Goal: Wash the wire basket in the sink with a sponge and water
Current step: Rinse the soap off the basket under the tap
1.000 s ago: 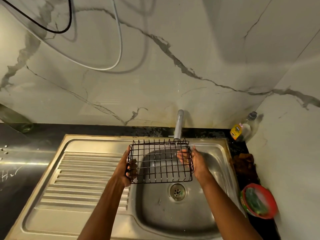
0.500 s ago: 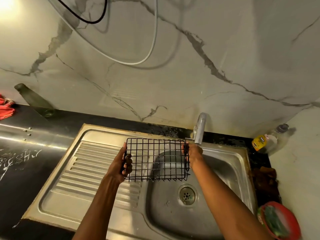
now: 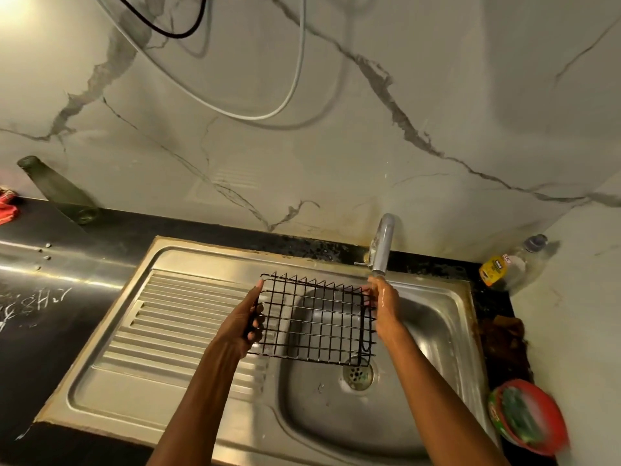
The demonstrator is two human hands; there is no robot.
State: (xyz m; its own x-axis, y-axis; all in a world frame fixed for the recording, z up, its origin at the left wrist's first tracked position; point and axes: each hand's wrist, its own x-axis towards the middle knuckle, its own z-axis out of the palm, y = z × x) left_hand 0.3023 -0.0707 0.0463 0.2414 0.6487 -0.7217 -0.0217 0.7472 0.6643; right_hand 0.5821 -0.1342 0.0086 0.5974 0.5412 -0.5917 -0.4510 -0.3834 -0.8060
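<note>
Leftmost, well out from the left hand [image 3: 242,322], a bit of red cloth [image 3: 6,206] lies at the picture's edge on the dark counter [image 3: 40,338], and a green glass bottle [image 3: 58,191] leans against the marble wall [image 3: 336,146] behind it. Nearer that hand runs the ribbed draining board [image 3: 174,327] of the steel sink [image 3: 447,317], bare metal right up to the wrist. The left hand grips the left end of the black wire basket [image 3: 316,322], fingers curled round its wires. The basket hangs level over the sink bowl, between the two hands and clear of the bottom, with its near right corner above the drain [image 3: 358,375]. The right hand [image 3: 384,306] holds the basket's right end, wet and directly under the spout of the tap [image 3: 381,245]; its fingers are mostly hidden behind the wires, but they wrap the end. Below and in front of both hands the bowl is open steel down to the near rim. Beyond the right hand, a clear bottle with a yellow label [image 3: 510,265] lies in the wall corner, a brown rag [image 3: 502,344] sits on the counter edge beside the sink, and nearest the viewer a red bowl [image 3: 529,417] holds something green, too blurred to name.
</note>
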